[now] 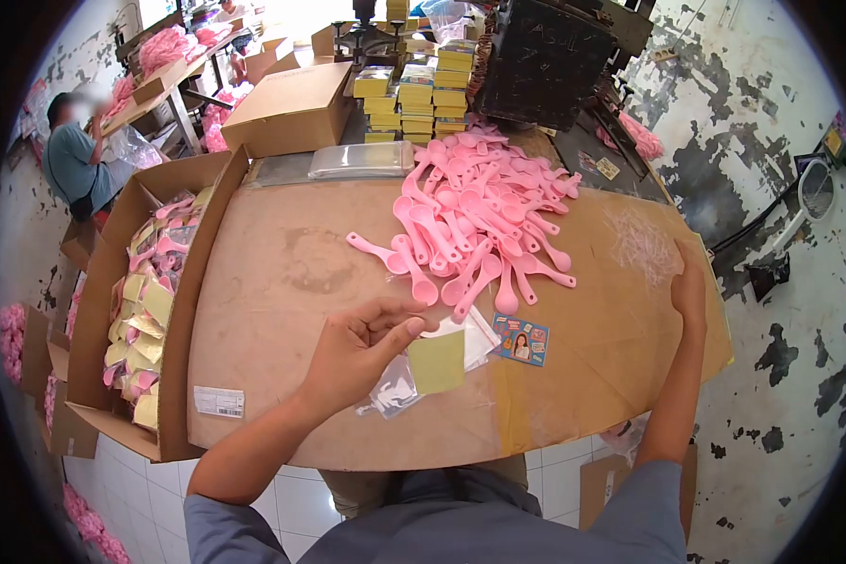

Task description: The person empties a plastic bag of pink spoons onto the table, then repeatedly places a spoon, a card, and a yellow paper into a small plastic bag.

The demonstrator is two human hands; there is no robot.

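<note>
My left hand point(362, 352) is closed, thumb and fingertips together beside a yellow-green card point(438, 364); what they pinch is too small to make out. Under the card lie clear plastic bags point(392, 390). To their right is a blue printed card point(521, 340) with a portrait. A heap of pink spoons point(479, 202) spreads across the cardboard tabletop point(282, 310). My right hand point(690, 287), index finger stretched out and the other fingers partly hidden, is at the right edge beside thin clear plastic strips point(643, 244).
An open carton point(218, 235) of packed spoons and cards stands left. At the back are a closed box point(287, 105), a clear plastic stack point(361, 160), stacked cards point(416, 89) and a dark machine point(542, 61). Another person point(75, 164) sits far left.
</note>
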